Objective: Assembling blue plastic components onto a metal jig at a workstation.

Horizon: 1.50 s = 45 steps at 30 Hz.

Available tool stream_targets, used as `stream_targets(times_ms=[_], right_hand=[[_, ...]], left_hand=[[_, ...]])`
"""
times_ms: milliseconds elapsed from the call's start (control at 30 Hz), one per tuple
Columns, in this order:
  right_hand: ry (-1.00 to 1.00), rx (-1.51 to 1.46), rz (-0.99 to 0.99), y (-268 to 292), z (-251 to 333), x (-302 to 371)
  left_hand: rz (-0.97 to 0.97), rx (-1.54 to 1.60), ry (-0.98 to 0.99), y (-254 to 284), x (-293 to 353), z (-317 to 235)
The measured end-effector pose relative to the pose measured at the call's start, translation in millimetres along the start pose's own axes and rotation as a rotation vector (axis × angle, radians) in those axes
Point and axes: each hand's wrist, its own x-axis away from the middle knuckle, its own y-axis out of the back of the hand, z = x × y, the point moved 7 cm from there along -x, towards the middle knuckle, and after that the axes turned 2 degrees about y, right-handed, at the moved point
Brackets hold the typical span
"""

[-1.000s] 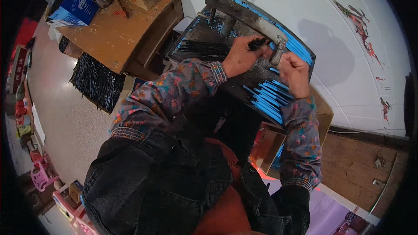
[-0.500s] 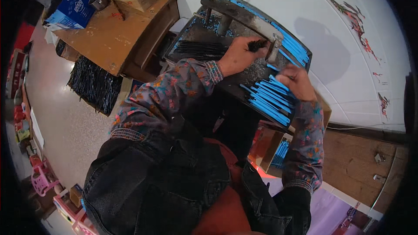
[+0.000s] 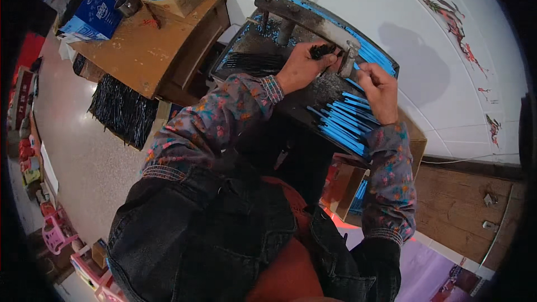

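Note:
My left hand (image 3: 302, 70) is closed round a bundle of thin black strips (image 3: 321, 51) beside the upright metal fixture (image 3: 351, 59) of a bench press. My right hand (image 3: 381, 90) pinches a slim blue stick (image 3: 356, 66), whose tip meets the right side of that fixture. Whether a black strip enters the blue stick there is too small to tell. Below my right hand, several loose blue sticks (image 3: 342, 124) lie side by side at the tray's near edge. More black strips (image 3: 254, 62) rest on the dark tray (image 3: 313, 92), left of my left hand.
A row of blue sticks (image 3: 376, 55) lines the tray's far right edge by the white wall. On the left, a brown table (image 3: 140, 50) bears a carton (image 3: 187, 3) of blue sticks, a blue box (image 3: 95, 14) and a metal cup (image 3: 127, 3). Black strips (image 3: 124, 111) fill a container below.
My right hand has risen from above the loose blue sticks to the metal fixture, bringing a blue stick. My left hand has shifted slightly left, with its bundle of black strips.

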Motion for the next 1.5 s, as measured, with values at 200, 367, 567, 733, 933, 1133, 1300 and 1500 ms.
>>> stream_targets(times_ms=[200, 367, 567, 733, 933, 1133, 1300, 1500], right_hand=[[-0.301, -0.407, -0.074, -14, -8, 7], [0.016, -0.132, 0.011, -6, 3, -10], [-0.076, -0.195, 0.058, 14, -12, -11], [0.322, 0.198, 0.145, 2, -53, 14], [0.125, 0.210, 0.384, 2, -43, -5], [0.289, 0.717, 0.090, 8, -78, -21], [0.387, 0.717, 0.123, 0, -49, -3], [0.017, 0.037, 0.080, 2, 12, 4]], left_hand=[[0.029, 0.057, 0.005, -5, -4, 8], [0.038, 0.159, 0.028, -2, -4, 14], [0.034, -0.036, 0.012, 2, -4, 10], [-0.006, -0.087, 0.041, -7, -4, 6], [0.027, -0.074, 0.037, 0, 3, -6], [0.058, -0.187, 0.020, -6, 1, -6], [0.027, -0.110, 0.056, -5, 0, -4], [0.038, 0.030, 0.070, -3, -2, 2]])
